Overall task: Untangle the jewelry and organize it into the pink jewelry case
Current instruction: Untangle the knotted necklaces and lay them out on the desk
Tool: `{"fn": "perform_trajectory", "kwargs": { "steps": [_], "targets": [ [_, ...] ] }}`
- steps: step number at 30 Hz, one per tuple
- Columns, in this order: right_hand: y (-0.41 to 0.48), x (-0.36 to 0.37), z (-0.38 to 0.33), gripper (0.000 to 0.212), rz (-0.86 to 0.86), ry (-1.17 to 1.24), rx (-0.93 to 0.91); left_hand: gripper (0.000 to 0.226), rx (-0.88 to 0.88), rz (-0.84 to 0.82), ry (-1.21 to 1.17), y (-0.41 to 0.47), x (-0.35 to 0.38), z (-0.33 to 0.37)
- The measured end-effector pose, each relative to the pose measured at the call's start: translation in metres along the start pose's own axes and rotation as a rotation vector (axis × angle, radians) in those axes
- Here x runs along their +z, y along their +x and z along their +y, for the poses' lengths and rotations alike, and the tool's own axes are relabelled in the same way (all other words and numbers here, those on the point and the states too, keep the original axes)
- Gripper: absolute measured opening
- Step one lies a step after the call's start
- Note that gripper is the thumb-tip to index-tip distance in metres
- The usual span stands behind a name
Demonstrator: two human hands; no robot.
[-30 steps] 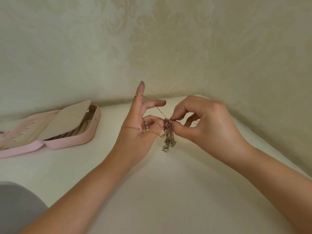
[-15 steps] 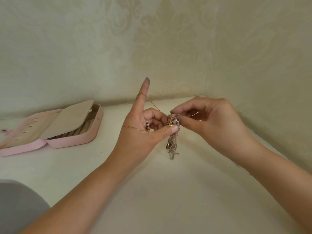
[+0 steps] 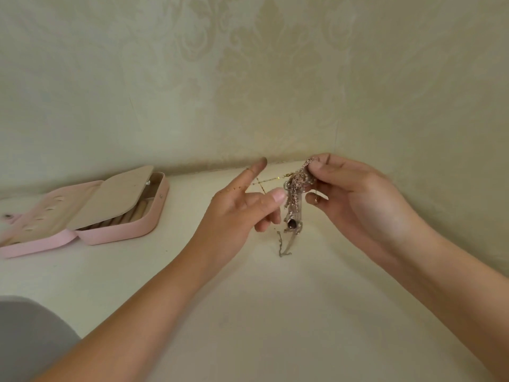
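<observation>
A knot of tangled jewelry (image 3: 295, 188), made of silver and rose-gold chains with a dark bead, hangs above the white table (image 3: 248, 312), and its lowest strands touch the surface. My right hand (image 3: 360, 202) pinches the top of the knot between thumb and fingers. A thin gold chain (image 3: 271, 181) runs from the knot to my left hand (image 3: 234, 213) and is looped over its straight index finger and the back of the hand. The left thumb points toward the knot without gripping it. The pink jewelry case (image 3: 121, 234) lies open at the left with its beige flap raised.
Patterned walls meet in a corner just behind my hands, and the right wall runs close along the table's edge. A grey cloth (image 3: 24, 343) shows at the bottom left. Bare table surface lies between the case and my left arm.
My right hand has carried the knot up and to the right, away from the left hand. The left thumb has let go of the knot. The gold chain now stretches between the hands.
</observation>
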State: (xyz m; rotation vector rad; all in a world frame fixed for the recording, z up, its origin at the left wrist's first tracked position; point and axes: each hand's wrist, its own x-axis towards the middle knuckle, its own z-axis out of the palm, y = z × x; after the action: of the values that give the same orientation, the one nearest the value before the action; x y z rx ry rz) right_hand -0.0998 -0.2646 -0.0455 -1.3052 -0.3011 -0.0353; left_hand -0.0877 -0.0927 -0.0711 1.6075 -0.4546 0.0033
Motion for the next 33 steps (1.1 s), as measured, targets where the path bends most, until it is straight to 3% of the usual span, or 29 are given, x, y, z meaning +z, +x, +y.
{"fn": "perform_trajectory", "kwargs": {
  "steps": [4,9,12,16,20,23,28,31,33],
  "targets": [
    [0.000,0.000,-0.003,0.007,0.011,-0.002,0.005,0.057,-0.215,-0.160,-0.132,0.002,-0.001,0.003],
    [-0.002,-0.003,-0.009,0.010,0.058,-0.432,-0.086,0.053,-0.447,-0.349,-0.185,0.001,-0.002,0.000],
    [-0.002,-0.005,-0.005,0.012,0.043,-0.505,-0.063,0.051,-0.486,-0.373,-0.176,0.001,-0.005,0.002],
    [0.000,-0.008,-0.001,0.017,0.030,-0.530,-0.003,0.040,-0.424,-0.154,-0.129,0.003,-0.013,0.006],
    [0.000,-0.010,0.001,0.017,-0.093,-0.390,0.064,0.025,-0.542,0.060,-0.319,0.007,-0.026,0.005],
    [0.000,-0.010,0.001,0.017,-0.088,-0.217,0.090,0.029,-0.548,0.115,-0.154,0.006,-0.037,0.005],
    [-0.001,-0.007,-0.002,0.019,-0.074,-0.192,0.154,0.046,-0.459,0.219,0.231,0.004,-0.040,0.007],
    [-0.002,-0.007,-0.001,0.017,-0.131,-0.174,0.141,0.053,-0.365,0.248,0.237,0.007,-0.043,0.010],
    [-0.001,-0.009,0.000,0.017,-0.160,-0.148,0.142,0.042,-0.308,0.257,0.269,0.008,-0.045,0.010]
  ]
}}
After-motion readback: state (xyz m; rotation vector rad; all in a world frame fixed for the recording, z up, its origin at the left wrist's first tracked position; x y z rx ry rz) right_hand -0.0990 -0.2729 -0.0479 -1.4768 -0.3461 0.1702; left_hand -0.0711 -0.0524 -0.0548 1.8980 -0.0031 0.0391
